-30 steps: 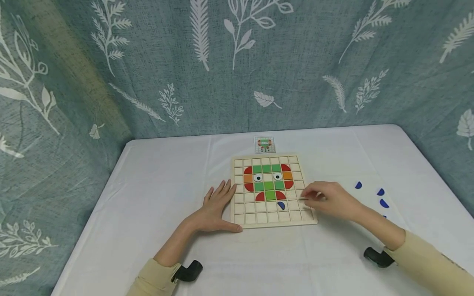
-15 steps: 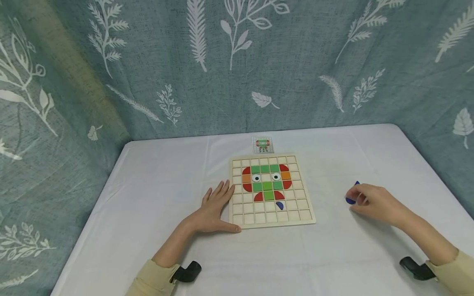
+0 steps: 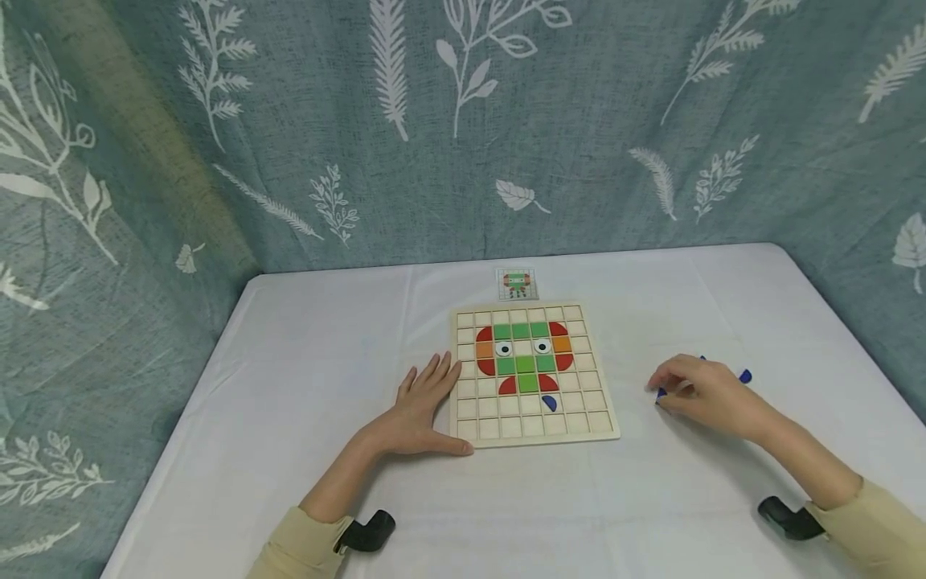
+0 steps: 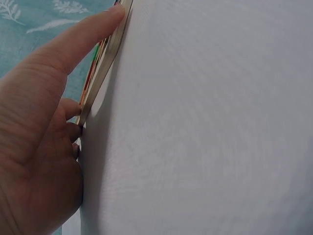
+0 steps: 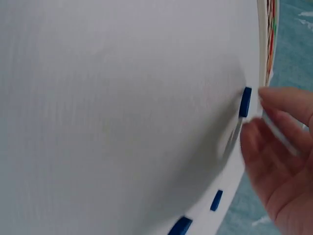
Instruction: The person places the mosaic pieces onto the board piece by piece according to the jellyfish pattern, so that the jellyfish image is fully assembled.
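My left hand (image 3: 419, 410) lies spread at the left edge of a wooden grid board (image 3: 506, 430); its thumb touches the near corner. Red, green and orange tiles and two eye tiles form a face on the board. A loose blue half-round piece (image 3: 550, 403) sits askew below them. Right of the board, my right hand (image 3: 705, 394) is bent over another blue half-round piece (image 3: 661, 394). The right wrist view shows a slim gap between the blurred fingertips and that piece (image 5: 245, 102). Other blue pieces (image 5: 216, 200) lie near that hand, partly hidden by it in the head view.
A small pattern card (image 3: 517, 284) showing a similar figure lies behind the board. Another blue piece (image 3: 745, 375) is beyond the right wrist. A white cloth (image 3: 347, 322) covers the table, and a leaf-print curtain (image 3: 434, 193) hangs behind it.
My right hand moved from the board's right edge out to the blue pieces, then came back a little leftward together with one piece. The left hand stays in place.
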`<action>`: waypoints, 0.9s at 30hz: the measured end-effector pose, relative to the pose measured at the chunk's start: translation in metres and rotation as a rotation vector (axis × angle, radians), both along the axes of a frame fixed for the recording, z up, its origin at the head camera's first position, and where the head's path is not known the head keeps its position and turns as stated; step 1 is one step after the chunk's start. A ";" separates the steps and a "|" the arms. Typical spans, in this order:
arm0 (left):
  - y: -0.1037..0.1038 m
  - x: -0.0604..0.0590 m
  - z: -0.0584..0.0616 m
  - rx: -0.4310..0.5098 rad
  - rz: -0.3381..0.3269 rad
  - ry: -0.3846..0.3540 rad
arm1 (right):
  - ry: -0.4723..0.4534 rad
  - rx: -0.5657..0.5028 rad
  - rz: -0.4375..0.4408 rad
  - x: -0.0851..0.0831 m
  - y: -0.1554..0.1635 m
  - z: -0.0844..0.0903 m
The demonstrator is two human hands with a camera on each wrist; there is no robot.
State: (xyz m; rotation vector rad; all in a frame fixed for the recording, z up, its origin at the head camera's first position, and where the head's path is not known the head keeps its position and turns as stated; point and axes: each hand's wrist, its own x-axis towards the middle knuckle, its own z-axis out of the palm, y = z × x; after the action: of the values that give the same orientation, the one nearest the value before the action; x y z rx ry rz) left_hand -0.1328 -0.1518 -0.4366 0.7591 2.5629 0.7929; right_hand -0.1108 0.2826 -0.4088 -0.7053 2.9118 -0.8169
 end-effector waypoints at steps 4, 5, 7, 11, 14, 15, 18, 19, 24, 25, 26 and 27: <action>0.000 0.000 0.001 0.000 -0.002 0.002 | -0.046 -0.008 -0.061 0.000 -0.004 -0.002; 0.000 0.000 0.001 0.000 -0.001 0.002 | -0.057 -0.008 -0.067 0.001 -0.004 -0.002; 0.000 0.000 0.001 -0.002 -0.001 0.004 | -0.080 -0.022 -0.070 0.001 -0.005 -0.004; 0.000 0.000 0.001 0.000 -0.002 0.002 | -0.089 -0.052 -0.070 0.002 -0.005 -0.005; 0.000 0.000 0.001 0.004 -0.004 -0.002 | -0.094 -0.066 -0.065 0.003 -0.005 -0.006; 0.001 0.000 0.001 0.004 -0.003 -0.002 | -0.096 -0.069 -0.067 0.003 -0.005 -0.006; 0.001 0.000 0.001 0.004 0.002 -0.004 | -0.101 -0.101 -0.061 0.002 -0.010 -0.008; 0.001 0.000 0.001 0.002 0.004 -0.004 | -0.105 -0.116 -0.060 0.001 -0.013 -0.009; 0.001 0.000 0.001 -0.010 0.008 0.001 | -0.161 -0.199 -0.033 0.000 -0.042 -0.008; 0.001 0.000 0.001 -0.011 0.008 0.000 | -0.179 -0.214 -0.017 0.000 -0.049 -0.008; 0.001 0.000 0.001 -0.011 0.009 0.000 | -0.193 -0.227 0.007 0.000 -0.056 -0.007; 0.001 0.000 0.001 -0.011 0.009 -0.001 | -0.211 -0.239 0.033 0.000 -0.062 -0.007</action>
State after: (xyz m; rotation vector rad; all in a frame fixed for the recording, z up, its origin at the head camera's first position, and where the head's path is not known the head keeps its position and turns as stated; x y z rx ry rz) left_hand -0.1330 -0.1509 -0.4357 0.7435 2.5696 0.7813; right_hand -0.1105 0.2206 -0.4158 -0.6347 2.6362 -1.1709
